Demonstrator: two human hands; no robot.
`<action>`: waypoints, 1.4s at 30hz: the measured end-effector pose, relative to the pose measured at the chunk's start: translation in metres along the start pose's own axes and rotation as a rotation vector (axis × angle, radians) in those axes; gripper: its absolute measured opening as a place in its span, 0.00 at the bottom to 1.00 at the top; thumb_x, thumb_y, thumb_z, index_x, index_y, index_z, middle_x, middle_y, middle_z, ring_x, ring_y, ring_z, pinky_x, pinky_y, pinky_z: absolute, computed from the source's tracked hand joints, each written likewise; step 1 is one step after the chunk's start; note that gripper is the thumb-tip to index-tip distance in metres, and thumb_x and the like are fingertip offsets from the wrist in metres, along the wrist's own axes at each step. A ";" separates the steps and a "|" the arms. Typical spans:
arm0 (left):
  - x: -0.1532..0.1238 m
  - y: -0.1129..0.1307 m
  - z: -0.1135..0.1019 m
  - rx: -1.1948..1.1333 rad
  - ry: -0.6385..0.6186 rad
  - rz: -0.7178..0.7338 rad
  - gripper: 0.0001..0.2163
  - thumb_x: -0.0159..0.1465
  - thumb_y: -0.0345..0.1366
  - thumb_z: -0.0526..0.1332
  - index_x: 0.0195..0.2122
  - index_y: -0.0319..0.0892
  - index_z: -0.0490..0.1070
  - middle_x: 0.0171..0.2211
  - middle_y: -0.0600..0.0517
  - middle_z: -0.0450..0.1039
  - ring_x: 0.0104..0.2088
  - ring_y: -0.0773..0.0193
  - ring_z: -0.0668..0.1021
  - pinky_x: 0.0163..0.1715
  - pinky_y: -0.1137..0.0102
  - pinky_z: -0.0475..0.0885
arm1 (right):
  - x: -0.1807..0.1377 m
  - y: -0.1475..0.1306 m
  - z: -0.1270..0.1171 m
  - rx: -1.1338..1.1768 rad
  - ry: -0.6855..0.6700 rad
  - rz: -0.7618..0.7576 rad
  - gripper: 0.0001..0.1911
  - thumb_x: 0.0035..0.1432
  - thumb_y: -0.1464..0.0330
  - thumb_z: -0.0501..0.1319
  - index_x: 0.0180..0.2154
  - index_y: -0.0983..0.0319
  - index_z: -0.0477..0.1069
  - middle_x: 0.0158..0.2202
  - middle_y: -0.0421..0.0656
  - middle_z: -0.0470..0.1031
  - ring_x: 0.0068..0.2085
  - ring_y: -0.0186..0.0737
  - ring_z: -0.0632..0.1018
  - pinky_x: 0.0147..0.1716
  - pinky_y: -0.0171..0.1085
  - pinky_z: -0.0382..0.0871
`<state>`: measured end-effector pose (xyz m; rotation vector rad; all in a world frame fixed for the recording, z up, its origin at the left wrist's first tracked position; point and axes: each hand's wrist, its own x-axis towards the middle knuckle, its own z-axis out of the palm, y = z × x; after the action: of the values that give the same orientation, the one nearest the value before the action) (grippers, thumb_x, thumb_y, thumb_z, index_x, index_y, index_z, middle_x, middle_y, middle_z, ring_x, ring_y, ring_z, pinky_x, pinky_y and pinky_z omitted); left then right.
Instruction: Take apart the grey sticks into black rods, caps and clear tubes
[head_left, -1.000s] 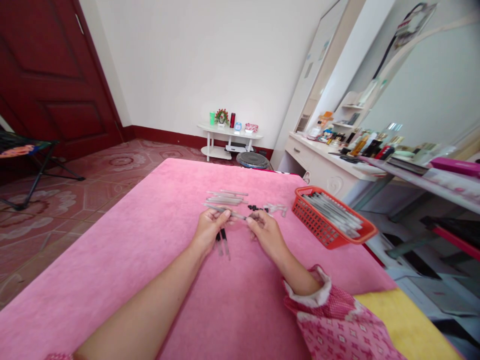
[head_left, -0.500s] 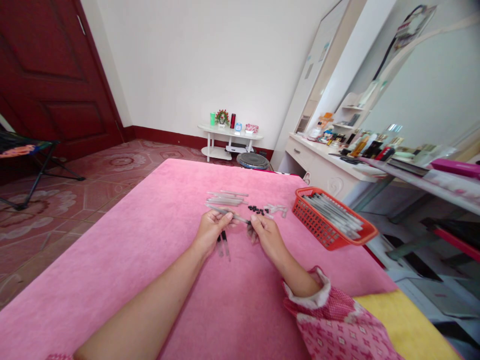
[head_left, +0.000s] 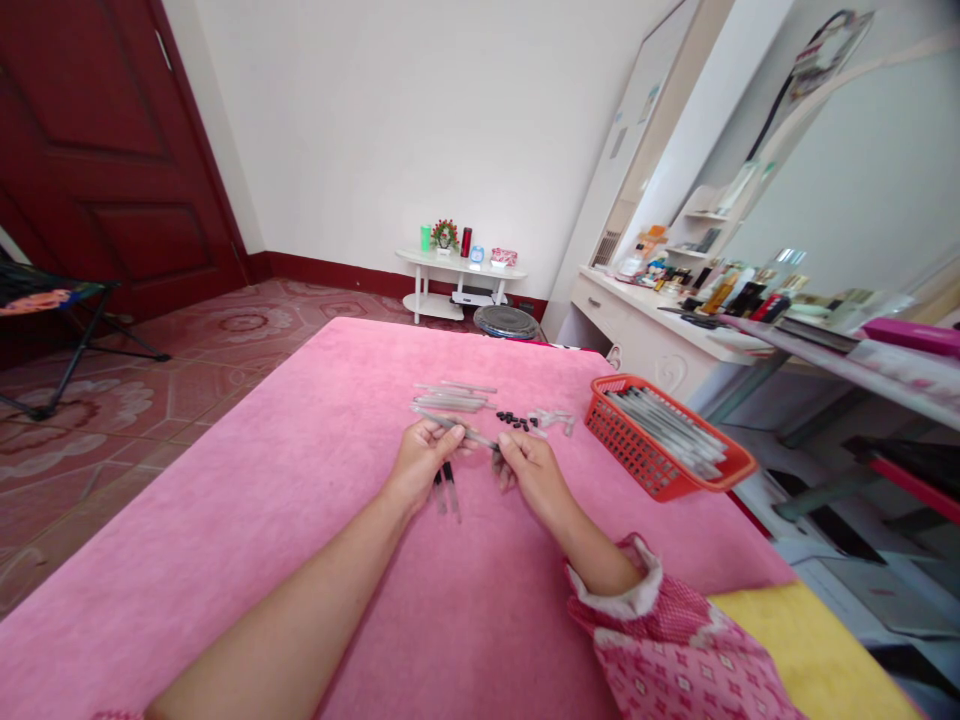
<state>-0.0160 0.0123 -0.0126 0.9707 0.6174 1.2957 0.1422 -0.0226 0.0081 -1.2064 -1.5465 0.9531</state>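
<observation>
A slim pen lies crosswise between my two hands, just above the pink cloth. My left hand is closed around its barrel, the far end sticking out past the fingers. At the other end, my right hand pinches the dark tip between thumb and fingers; whether a small part is in that pinch is hidden. Two pens with black grips rest on the cloth beside my left hand. Beyond the hands lie several clear pen barrels, a cluster of small black pieces and some clear caps.
An orange-red basket full of pens stands at the table's right edge. Pink cloth covers the table, with a yellow patch at front right. A cluttered dresser stands beyond on the right, a small white table by the wall.
My right hand has shifted very slightly at the pen's tip; the left hand keeps its hold. Nothing else has visibly moved.
</observation>
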 end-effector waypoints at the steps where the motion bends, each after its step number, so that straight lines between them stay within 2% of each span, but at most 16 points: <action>1: 0.000 0.000 0.000 0.001 -0.001 0.001 0.13 0.51 0.37 0.66 0.34 0.35 0.70 0.32 0.46 0.77 0.28 0.67 0.78 0.31 0.73 0.72 | 0.000 0.000 0.000 0.000 0.000 0.000 0.19 0.58 0.56 0.50 0.24 0.63 0.64 0.18 0.37 0.66 0.17 0.30 0.67 0.17 0.30 0.60; 4: -0.001 0.001 0.001 0.007 0.000 0.000 0.13 0.51 0.38 0.66 0.34 0.35 0.70 0.32 0.46 0.77 0.28 0.66 0.78 0.31 0.73 0.72 | 0.000 0.001 0.000 -0.004 0.024 -0.021 0.16 0.55 0.57 0.55 0.25 0.62 0.63 0.18 0.36 0.65 0.17 0.30 0.67 0.17 0.30 0.61; 9: -0.002 0.002 0.002 0.015 0.003 -0.012 0.14 0.50 0.38 0.67 0.34 0.35 0.70 0.33 0.45 0.77 0.28 0.65 0.78 0.30 0.72 0.72 | -0.001 0.001 0.000 0.012 0.001 0.027 0.21 0.57 0.54 0.50 0.23 0.63 0.64 0.18 0.37 0.66 0.16 0.30 0.67 0.16 0.30 0.60; 12: -0.002 0.002 0.002 0.019 0.001 -0.012 0.14 0.50 0.38 0.67 0.33 0.35 0.70 0.32 0.45 0.77 0.28 0.65 0.78 0.30 0.72 0.72 | -0.002 0.000 0.003 0.022 0.024 0.005 0.18 0.54 0.55 0.55 0.24 0.62 0.64 0.18 0.36 0.66 0.16 0.30 0.67 0.16 0.30 0.61; 16: -0.002 0.001 0.002 0.038 -0.014 -0.011 0.14 0.50 0.39 0.67 0.34 0.35 0.70 0.32 0.45 0.77 0.28 0.65 0.78 0.31 0.71 0.72 | 0.001 0.002 -0.001 0.066 -0.015 0.107 0.23 0.56 0.53 0.51 0.21 0.63 0.63 0.15 0.38 0.65 0.13 0.30 0.65 0.13 0.30 0.58; 18: -0.002 0.002 0.001 0.046 -0.008 -0.003 0.14 0.50 0.39 0.66 0.34 0.35 0.70 0.33 0.45 0.77 0.28 0.65 0.78 0.31 0.72 0.72 | 0.004 0.004 -0.010 0.062 0.049 0.125 0.24 0.56 0.52 0.50 0.20 0.63 0.63 0.14 0.38 0.65 0.13 0.31 0.65 0.13 0.30 0.57; 22: -0.001 0.003 0.000 0.032 -0.004 0.013 0.14 0.51 0.39 0.65 0.35 0.36 0.69 0.34 0.45 0.76 0.29 0.66 0.77 0.31 0.73 0.72 | 0.009 0.007 -0.032 -0.007 0.229 0.050 0.22 0.55 0.53 0.53 0.21 0.64 0.64 0.16 0.38 0.66 0.15 0.29 0.65 0.15 0.30 0.57; 25: -0.001 0.002 -0.001 0.027 0.002 0.010 0.14 0.52 0.39 0.65 0.35 0.35 0.69 0.34 0.45 0.76 0.29 0.66 0.77 0.31 0.72 0.72 | 0.009 0.005 -0.033 -0.014 0.158 0.024 0.15 0.49 0.57 0.60 0.26 0.64 0.66 0.21 0.38 0.68 0.18 0.29 0.66 0.17 0.30 0.60; 28: -0.001 0.001 0.000 0.031 -0.003 0.011 0.14 0.51 0.39 0.65 0.36 0.35 0.69 0.34 0.45 0.76 0.29 0.65 0.77 0.31 0.72 0.72 | 0.006 0.003 -0.020 -0.026 0.053 -0.034 0.13 0.45 0.63 0.64 0.32 0.63 0.68 0.28 0.40 0.71 0.25 0.32 0.70 0.22 0.31 0.64; 32: -0.002 0.000 0.001 0.045 -0.007 0.009 0.15 0.51 0.40 0.66 0.35 0.35 0.69 0.34 0.45 0.76 0.30 0.64 0.77 0.32 0.71 0.72 | 0.003 0.001 -0.006 -0.055 -0.004 -0.066 0.09 0.50 0.63 0.60 0.26 0.63 0.67 0.22 0.37 0.67 0.23 0.31 0.69 0.22 0.31 0.63; 36: -0.003 0.002 0.002 0.061 -0.020 -0.006 0.15 0.50 0.39 0.66 0.35 0.35 0.69 0.33 0.45 0.75 0.30 0.65 0.77 0.31 0.72 0.72 | 0.004 0.001 -0.012 -0.042 -0.066 0.028 0.20 0.57 0.57 0.51 0.22 0.63 0.66 0.17 0.38 0.67 0.17 0.31 0.68 0.18 0.31 0.60; 38: -0.003 0.003 0.002 0.063 -0.013 -0.001 0.15 0.51 0.40 0.65 0.36 0.36 0.69 0.32 0.47 0.75 0.29 0.65 0.76 0.31 0.72 0.71 | 0.005 0.004 -0.020 -0.138 -0.020 0.042 0.21 0.57 0.57 0.50 0.21 0.63 0.66 0.17 0.39 0.67 0.18 0.32 0.68 0.18 0.31 0.60; 39: -0.003 0.004 0.002 0.057 -0.011 0.002 0.15 0.52 0.40 0.65 0.37 0.37 0.69 0.31 0.48 0.74 0.29 0.65 0.76 0.30 0.72 0.71 | 0.006 0.006 -0.025 -0.227 0.010 0.025 0.18 0.55 0.58 0.53 0.22 0.63 0.67 0.18 0.39 0.68 0.19 0.32 0.68 0.19 0.31 0.60; 42: -0.002 0.007 0.002 0.025 -0.011 0.011 0.16 0.55 0.43 0.61 0.40 0.38 0.68 0.28 0.52 0.70 0.27 0.66 0.75 0.27 0.73 0.70 | 0.004 0.011 -0.036 -0.546 0.021 -0.026 0.07 0.42 0.66 0.65 0.26 0.61 0.71 0.24 0.39 0.71 0.24 0.33 0.69 0.23 0.31 0.59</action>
<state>-0.0189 0.0097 -0.0057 1.0022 0.6216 1.2940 0.1799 -0.0150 0.0082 -1.5551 -1.8663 0.5056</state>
